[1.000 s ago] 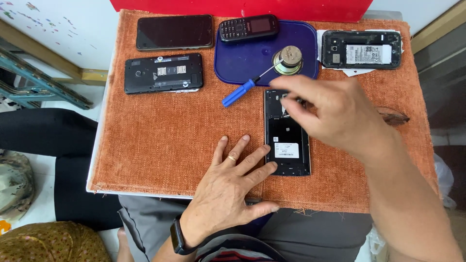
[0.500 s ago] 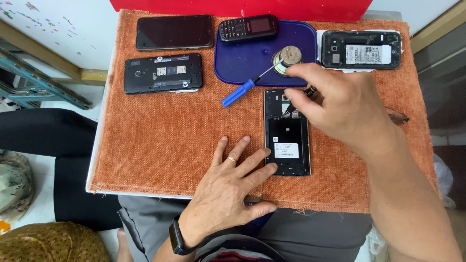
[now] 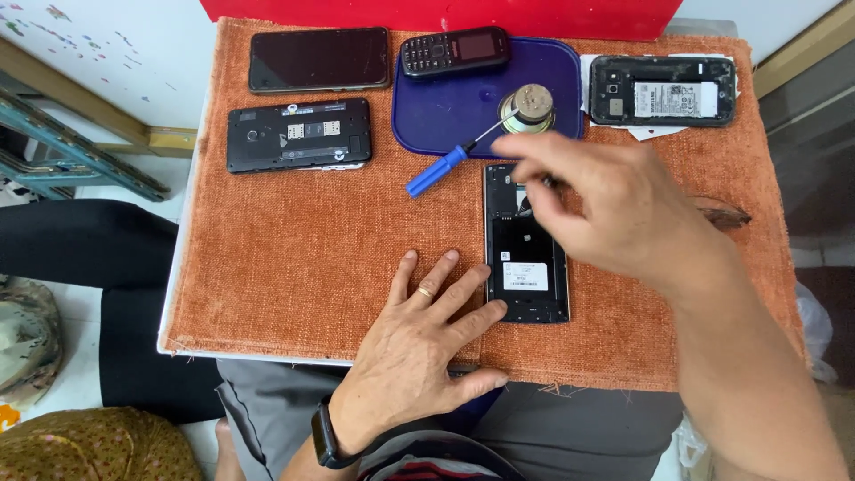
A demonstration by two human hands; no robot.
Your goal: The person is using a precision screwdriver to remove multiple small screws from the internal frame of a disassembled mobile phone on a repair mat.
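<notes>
— Opened phone [image 3: 525, 258], back cover off: where does it lie?

— Flat on the coarse orange woven cloth [image 3: 294, 258] that covers the bench, near the front edge. It is a black rectangle with a bare dark battery bay, and a small white rectangular label sits low in that bay.

— And the hands?

— The left hand [image 3: 419, 347] lies spread, palm down on the cloth, fingertips touching the phone's left edge; it grips nothing. The right hand [image 3: 614, 214] hovers over the phone's top end, thumb and forefinger pinched together; whether they hold anything, I cannot tell.

— Around it?

— A screwdriver [image 3: 450, 160] with a blue plastic handle lies just above, its thin shaft reaching onto a glossy blue tray [image 3: 436, 116]. There stand a round metal part [image 3: 528, 107] and a black keypad phone [image 3: 454, 51]. Right of the tray lies another opened phone [image 3: 663, 89] with a white-labelled battery.
</notes>
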